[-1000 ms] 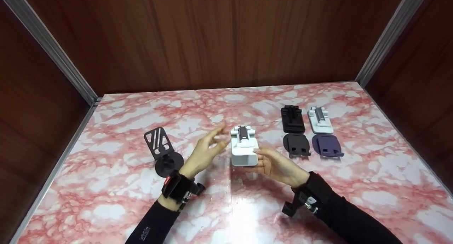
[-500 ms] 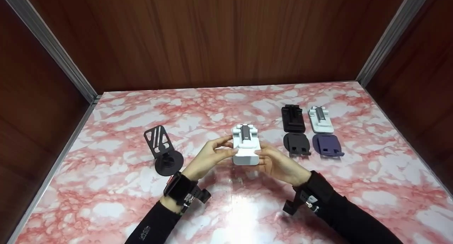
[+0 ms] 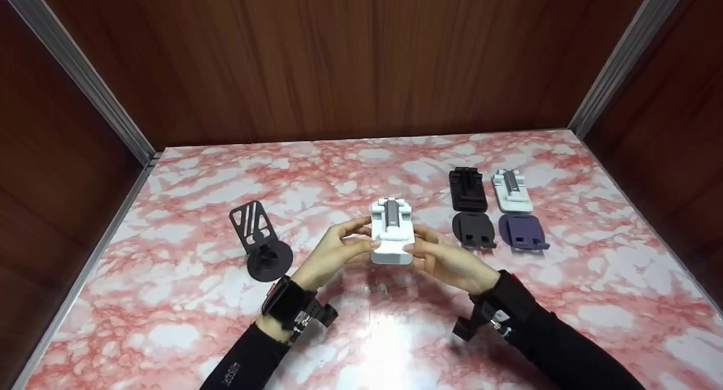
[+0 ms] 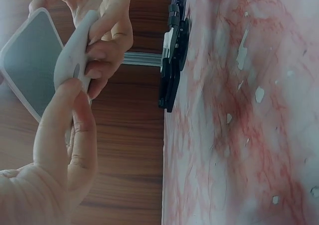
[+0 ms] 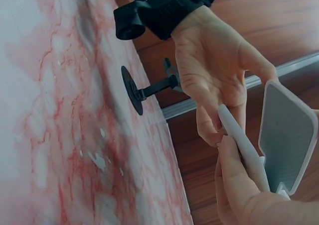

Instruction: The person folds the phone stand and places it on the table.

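Note:
A white folding phone stand (image 3: 392, 240) with a grey centre strip is held above the table by both hands. My left hand (image 3: 333, 251) grips its left side, thumb on top near the front edge. On the opposite side, my right hand (image 3: 452, 260) pinches the edge with thumb and fingers. From below, the left wrist view shows the stand's white base (image 4: 72, 53) between the fingers and its grey-padded panel (image 4: 32, 60) tilted away from the base. The right wrist view also has the grey-padded panel (image 5: 286, 133) standing at an angle.
A black stand with a slotted plate (image 3: 253, 227) and round base (image 3: 270, 261) is at left. Grouped at right are a black folded stand (image 3: 467, 190), another white stand (image 3: 512, 192), a dark grey stand (image 3: 474, 230) and a purple one (image 3: 523, 232). Wooden panels (image 3: 361, 62) surround the marbled table.
My left hand, apart from the stand a second ago, has come in and taken hold of its left side. The stand has shifted slightly right. The right thumb has slid slightly inward.

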`<state>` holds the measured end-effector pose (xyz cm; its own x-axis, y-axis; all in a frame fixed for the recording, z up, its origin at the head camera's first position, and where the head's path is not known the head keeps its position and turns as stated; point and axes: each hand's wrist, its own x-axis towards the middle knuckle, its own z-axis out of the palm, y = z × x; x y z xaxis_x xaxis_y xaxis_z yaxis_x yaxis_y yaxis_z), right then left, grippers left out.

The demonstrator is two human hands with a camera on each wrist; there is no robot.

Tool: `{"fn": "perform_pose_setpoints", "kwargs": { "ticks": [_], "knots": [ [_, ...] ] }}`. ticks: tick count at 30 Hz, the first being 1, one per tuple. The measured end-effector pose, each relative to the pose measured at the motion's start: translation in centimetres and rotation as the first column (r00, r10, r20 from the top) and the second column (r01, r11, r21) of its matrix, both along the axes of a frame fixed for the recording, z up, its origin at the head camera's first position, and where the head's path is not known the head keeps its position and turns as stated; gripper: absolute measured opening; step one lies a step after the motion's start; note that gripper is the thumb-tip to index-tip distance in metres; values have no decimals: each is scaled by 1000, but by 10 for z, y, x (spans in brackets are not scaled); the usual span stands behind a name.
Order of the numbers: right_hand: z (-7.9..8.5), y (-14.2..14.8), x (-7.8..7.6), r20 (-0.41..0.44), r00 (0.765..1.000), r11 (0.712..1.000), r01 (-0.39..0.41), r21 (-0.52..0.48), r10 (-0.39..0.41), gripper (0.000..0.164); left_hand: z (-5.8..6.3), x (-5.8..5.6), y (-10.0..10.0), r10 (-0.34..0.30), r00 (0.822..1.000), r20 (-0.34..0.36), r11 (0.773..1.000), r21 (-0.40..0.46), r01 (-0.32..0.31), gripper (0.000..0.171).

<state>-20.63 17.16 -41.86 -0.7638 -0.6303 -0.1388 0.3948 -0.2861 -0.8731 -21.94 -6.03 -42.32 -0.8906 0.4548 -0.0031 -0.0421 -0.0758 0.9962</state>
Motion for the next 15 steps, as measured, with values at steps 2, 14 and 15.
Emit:
{"fn": "perform_pose_setpoints", "kwargs": {
  "ticks": [2,14,15],
  "knots": [
    [0,-1,0,-2,1000,1000,14,12,-14,66,0,0,0,3,1000,15,1000,12,-3,65],
    [-5,3,-4,-52,998,991,40,129,-34,78,-3,-2,-1,12,999,50,1000,9,-12,66],
    [-5,3,-4,-56,998,990,41,137,-34,78,-4,-2,0,13,999,50,1000,9,-13,65]
  ]
}}
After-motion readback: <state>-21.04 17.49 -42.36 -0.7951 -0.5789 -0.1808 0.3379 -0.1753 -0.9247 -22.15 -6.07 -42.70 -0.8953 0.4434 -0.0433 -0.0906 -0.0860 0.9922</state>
